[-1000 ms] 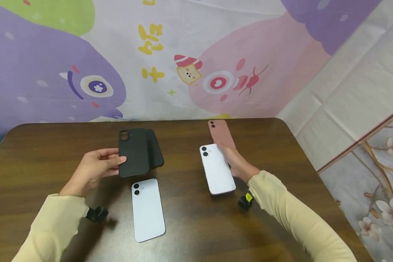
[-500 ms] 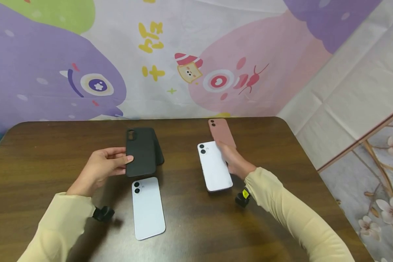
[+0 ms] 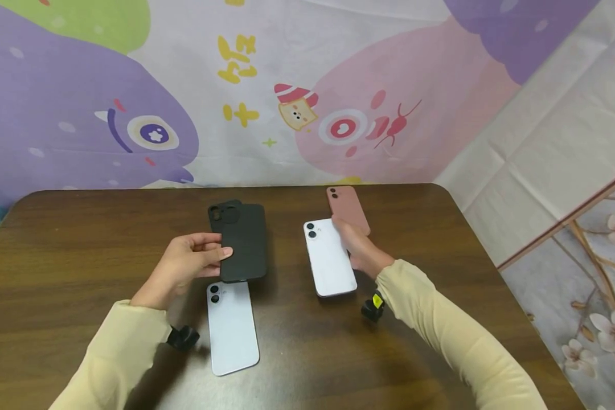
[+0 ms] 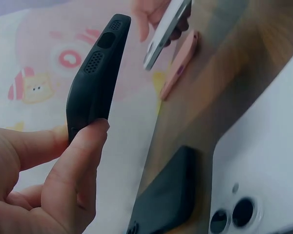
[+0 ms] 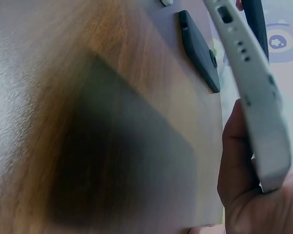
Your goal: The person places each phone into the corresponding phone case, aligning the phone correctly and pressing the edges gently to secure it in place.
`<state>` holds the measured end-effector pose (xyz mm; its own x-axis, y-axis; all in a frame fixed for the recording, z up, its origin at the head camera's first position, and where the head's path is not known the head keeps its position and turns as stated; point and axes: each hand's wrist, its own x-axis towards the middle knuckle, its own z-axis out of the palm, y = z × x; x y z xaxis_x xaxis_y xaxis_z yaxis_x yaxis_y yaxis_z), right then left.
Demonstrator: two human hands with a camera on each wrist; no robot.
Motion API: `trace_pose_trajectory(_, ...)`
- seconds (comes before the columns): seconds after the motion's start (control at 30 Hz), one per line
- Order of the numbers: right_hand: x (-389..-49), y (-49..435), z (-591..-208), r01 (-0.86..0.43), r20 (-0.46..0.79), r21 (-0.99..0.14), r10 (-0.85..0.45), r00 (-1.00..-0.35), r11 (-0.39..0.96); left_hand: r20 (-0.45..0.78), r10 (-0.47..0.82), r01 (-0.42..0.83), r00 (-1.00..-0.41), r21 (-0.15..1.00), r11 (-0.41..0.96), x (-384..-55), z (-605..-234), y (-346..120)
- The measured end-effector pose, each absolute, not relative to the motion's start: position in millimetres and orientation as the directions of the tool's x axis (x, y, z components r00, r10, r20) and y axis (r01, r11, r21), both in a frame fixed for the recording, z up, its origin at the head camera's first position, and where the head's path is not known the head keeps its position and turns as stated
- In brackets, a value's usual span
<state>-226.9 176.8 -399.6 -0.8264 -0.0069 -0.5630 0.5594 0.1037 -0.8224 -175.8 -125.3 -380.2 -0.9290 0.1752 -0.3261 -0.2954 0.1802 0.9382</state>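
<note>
My left hand (image 3: 192,262) pinches a black phone case (image 3: 247,250) by its left edge, thumb on top. In the left wrist view, speaker holes and a port opening show along the end of that case. My right hand (image 3: 360,246) holds a white phone (image 3: 330,262) by its right side, back facing up, raised above the table. A second black phone case (image 4: 166,195) lies on the table, mostly hidden under the held one in the head view. Another white phone (image 3: 233,336) lies back up, nearer to me. A pink phone (image 3: 349,205) lies beyond my right hand.
The brown wooden table (image 3: 107,216) ends in front of a printed cloth (image 3: 256,159). A pale panel (image 3: 543,142) with a flowered part stands along the right. Both wrists wear small black devices, such as the left one (image 3: 183,337).
My left hand has moved right with the black case, which now covers most of the second case. My right hand has drifted slightly left with the white phone.
</note>
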Motion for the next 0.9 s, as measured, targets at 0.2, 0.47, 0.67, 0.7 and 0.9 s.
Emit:
trace_pose_trajectory(0.2, -229, 170, -398, 0.558, -0.562, -0.824, -0.016, -0.827, 0.102, -0.331, 0.189, -0.298, -0.925, 0.937, 0.182, -175, -378, -112)
trace_pose_trajectory(0.47, -232, 164, -396, 0.559, -0.563, -0.824, -0.018, -0.826, 0.095, -0.348, 0.197, -0.314, -0.916, 0.931, 0.187, -176, -379, -95)
trace_pose_trajectory(0.67, -233, 161, -396, 0.56, -0.564, -0.823, -0.025, -0.825, 0.09, -0.351, 0.2, -0.318, -0.915, 0.931, 0.18, -176, -379, -84)
trace_pose_trajectory(0.7, -233, 161, -396, 0.558, -0.562, -0.825, -0.029, -0.826, 0.091, -0.354, 0.197, -0.321, -0.914, 0.93, 0.178, -176, -379, -82)
trace_pose_trajectory(0.9, -232, 159, -396, 0.541, -0.546, -0.837, -0.065, -0.835, 0.08, -0.35, 0.199, -0.321, -0.915, 0.933, 0.165, -176, -382, -72)
